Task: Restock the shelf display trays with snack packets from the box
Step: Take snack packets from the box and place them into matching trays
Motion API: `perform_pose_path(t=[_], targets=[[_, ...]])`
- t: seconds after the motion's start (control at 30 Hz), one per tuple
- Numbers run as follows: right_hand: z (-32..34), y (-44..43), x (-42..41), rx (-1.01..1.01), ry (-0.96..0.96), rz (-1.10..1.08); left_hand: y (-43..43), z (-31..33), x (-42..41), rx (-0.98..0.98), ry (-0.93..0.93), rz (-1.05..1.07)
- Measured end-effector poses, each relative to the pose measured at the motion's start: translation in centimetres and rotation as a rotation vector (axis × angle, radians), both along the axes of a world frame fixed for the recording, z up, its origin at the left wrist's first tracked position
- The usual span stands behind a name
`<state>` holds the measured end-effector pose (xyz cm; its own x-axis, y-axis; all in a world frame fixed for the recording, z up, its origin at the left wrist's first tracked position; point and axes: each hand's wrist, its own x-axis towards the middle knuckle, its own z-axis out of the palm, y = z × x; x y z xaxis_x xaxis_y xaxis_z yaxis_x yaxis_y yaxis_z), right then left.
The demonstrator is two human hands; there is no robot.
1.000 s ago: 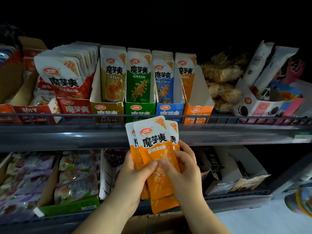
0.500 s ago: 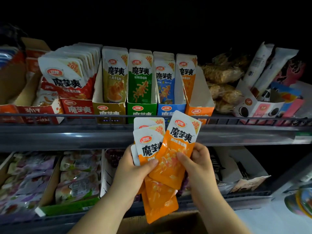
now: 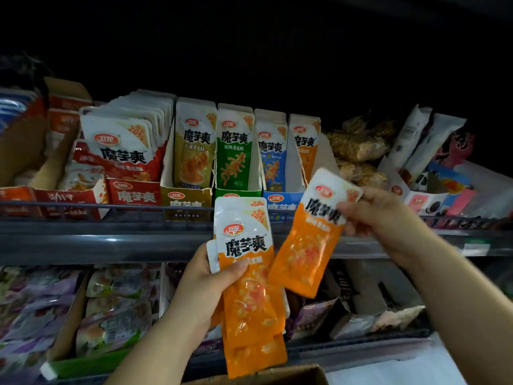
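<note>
Orange packet point(image 3: 308, 237) has been pulled off the stack point(image 3: 249, 276), now at its 2 o'clock, pinched at the top by right hand point(image 3: 388, 218) fingers below the orange tray point(image 3: 327, 158). Stack is gripped by left hand point(image 3: 205, 287). Insertion judged next.

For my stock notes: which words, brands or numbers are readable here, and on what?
"卫龙": red oval on the orange packets in the left hand.
"魔芋爽": black characters on those packets, the green packet and the red tray.
"20%": top corner of the orange packets.
Text on the single packet in the right hand: blurred.
Flavour lines: too small to read.
</note>
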<state>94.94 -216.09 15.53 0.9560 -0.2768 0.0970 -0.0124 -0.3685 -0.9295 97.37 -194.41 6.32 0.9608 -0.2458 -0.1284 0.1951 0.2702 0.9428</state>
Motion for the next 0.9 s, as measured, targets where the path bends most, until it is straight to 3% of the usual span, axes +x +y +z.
perform_pose_path(t=[0.2, 0.47, 0.73, 0.9], targets=[[6.0, -2.4, 1.7, -0.094, -0.24, -0.033, 0.5, 0.3, 0.4, 0.072, -0.049, 0.022], [7.9, -3.2, 6.2, -0.253, -0.477, -0.285, 0.4, 0.0, 1.2, 0.13, -0.091, 0.06], [7.3, -3.4, 9.4, -0.47, -0.424, -0.469, 0.5, 0.0, 1.7, 0.158, -0.106, 0.068], [6.9, -4.8, 9.0, -0.451, -0.385, -0.513, 0.6, 0.1, 2.1, 0.168, -0.103, 0.074]])
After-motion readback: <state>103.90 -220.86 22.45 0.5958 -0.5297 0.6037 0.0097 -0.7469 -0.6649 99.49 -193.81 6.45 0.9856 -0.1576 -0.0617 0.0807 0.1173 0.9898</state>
